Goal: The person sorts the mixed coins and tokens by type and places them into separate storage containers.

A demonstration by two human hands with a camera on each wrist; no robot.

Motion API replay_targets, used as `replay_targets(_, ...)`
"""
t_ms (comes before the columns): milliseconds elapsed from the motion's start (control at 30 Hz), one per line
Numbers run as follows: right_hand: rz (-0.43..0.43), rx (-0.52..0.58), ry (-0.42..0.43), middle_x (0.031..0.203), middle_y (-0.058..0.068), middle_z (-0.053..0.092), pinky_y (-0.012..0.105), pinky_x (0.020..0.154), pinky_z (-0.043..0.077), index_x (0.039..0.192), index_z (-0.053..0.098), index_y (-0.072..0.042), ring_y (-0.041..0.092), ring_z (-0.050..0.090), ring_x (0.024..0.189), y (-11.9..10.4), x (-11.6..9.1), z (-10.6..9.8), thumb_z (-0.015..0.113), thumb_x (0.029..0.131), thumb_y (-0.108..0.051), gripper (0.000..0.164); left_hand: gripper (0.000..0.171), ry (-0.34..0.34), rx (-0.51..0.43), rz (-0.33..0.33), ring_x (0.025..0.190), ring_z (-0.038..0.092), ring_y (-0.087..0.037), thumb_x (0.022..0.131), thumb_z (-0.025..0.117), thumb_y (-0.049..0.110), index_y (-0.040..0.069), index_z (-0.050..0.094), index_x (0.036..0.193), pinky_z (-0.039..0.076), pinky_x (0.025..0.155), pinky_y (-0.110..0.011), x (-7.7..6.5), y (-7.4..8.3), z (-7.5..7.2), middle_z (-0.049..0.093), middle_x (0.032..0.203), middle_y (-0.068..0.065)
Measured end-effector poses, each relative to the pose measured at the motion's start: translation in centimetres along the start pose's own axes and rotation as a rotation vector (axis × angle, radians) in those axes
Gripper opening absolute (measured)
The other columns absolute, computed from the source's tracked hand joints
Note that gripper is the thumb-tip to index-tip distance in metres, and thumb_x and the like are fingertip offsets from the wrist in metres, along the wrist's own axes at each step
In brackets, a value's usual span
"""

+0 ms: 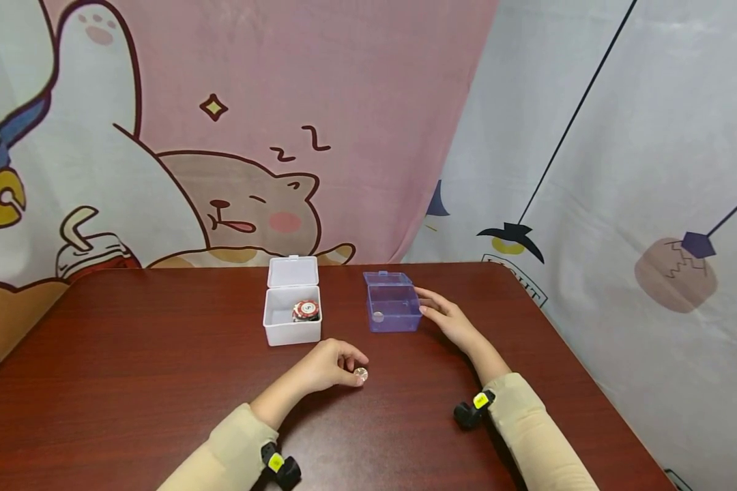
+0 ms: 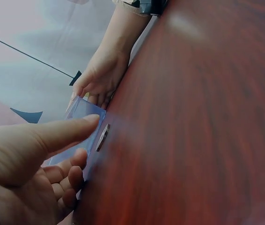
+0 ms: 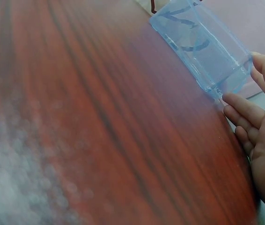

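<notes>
A small silvery, coin-like disc lies on the table in front of my left hand. The thumb and forefinger of that hand are spread close beside it; in the left wrist view, a gap shows between the disc and the fingertips. Farther back stands a see-through blue-purple plastic box, its lid raised, with one round disc inside. My right hand rests its fingertips against the right side of this box. In the right wrist view, the fingers of the right hand are loosely extended at the box's end.
Left of the see-through box stands a white plastic box with its lid up, holding a stack of poker chips, red and white on top. Both boxes are toward the back of the dark red wooden table. Behind hangs a cartoon-printed curtain.
</notes>
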State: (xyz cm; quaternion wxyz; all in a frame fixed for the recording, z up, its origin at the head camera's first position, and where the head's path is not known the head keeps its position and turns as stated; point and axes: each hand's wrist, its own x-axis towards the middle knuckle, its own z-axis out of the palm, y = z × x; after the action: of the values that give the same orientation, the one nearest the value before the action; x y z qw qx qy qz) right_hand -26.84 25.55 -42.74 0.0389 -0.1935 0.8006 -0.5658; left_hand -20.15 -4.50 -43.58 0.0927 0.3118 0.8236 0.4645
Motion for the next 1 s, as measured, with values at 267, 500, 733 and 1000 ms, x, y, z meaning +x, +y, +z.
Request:
replay_targets(267,-0.002,0.007,0.001,0.133,0.029,0.050,0.055,0.102,0.030,0.144,0.041,-0.001,0.043,0.047,0.122,-0.02,0.01,-0.02,0.054,0.098,-0.010,0.048,0.024,0.009,0.109,0.014,0.058,0.045,-0.006,0.070,0.081,0.003,0.001,0.073,0.092,0.038,0.054,-0.023,0.14,-0.10,0.06,0.055,0.067,0.001)
replay_targets(500,0.008,-0.005,0.003,0.133,0.028,0.050,0.054,0.101,0.031,0.143,0.041,-0.002,0.041,0.048,0.122,0.01,0.00,0.04,0.054,0.098,-0.011,0.048,0.024,0.015,0.128,-0.012,0.056,0.043,-0.004,0.067,0.082,0.001,0.002,0.073,0.090,0.038,0.053,-0.023,0.24,0.01,0.09,0.053,0.065,0.002)
replay_targets(733,0.009,-0.010,0.000,0.133,0.026,0.051,0.053,0.102,0.032,0.144,0.042,-0.003,0.039,0.048,0.122,0.10,-0.02,0.00,0.055,0.098,-0.014,0.048,0.019,0.013,0.119,-0.020,0.057,0.045,-0.005,0.067,0.083,0.001,0.005,0.072,0.082,0.038,0.054,-0.023,0.38,-0.11,0.14,0.051,0.063,0.005)
replay_targets(1000,0.007,-0.007,0.003,0.133,0.027,0.050,0.054,0.102,0.031,0.143,0.042,-0.003,0.041,0.047,0.122,0.00,0.04,0.00,0.054,0.098,-0.011,0.047,0.017,0.010,0.106,-0.036,0.058,0.045,-0.006,0.066,0.082,0.000,0.006,0.072,0.078,0.038,0.054,-0.023,0.49,0.01,0.05,0.050,0.062,0.006)
